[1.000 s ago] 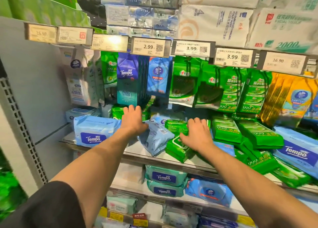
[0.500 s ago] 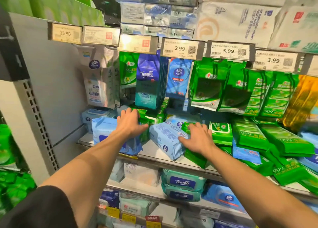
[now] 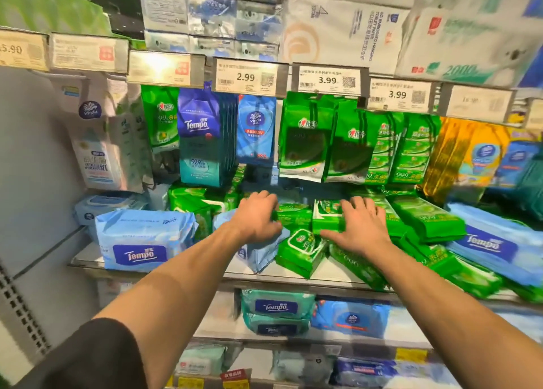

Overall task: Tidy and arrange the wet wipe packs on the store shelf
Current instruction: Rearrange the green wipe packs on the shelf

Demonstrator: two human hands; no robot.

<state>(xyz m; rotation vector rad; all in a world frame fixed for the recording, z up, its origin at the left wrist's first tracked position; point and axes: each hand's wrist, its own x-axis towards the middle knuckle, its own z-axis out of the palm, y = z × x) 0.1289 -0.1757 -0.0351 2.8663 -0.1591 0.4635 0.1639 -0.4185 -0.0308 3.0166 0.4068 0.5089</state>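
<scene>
Loose wet wipe packs lie jumbled on the middle shelf (image 3: 164,271). My left hand (image 3: 257,216) rests on top of a tilted light blue pack (image 3: 261,252), fingers curled over its far edge, next to a small green pack (image 3: 293,215). My right hand (image 3: 358,227) presses on a green pack (image 3: 326,215), fingers on top and thumb along its front edge. Another green pack (image 3: 301,249) leans at the shelf front between my hands. A large blue Tempo pack (image 3: 144,238) stands to the left.
More green packs (image 3: 426,216) and a blue Tempo pack (image 3: 493,244) pile up on the right. Hanging packs (image 3: 202,141) dangle from hooks just above my hands under price tags (image 3: 245,77). Grey side panel (image 3: 32,168) at left. Lower shelves hold more packs (image 3: 276,306).
My left hand has left the big Tempo pack and moved right onto the light blue pack. My right hand has shifted back onto a green pack. The camera has come closer.
</scene>
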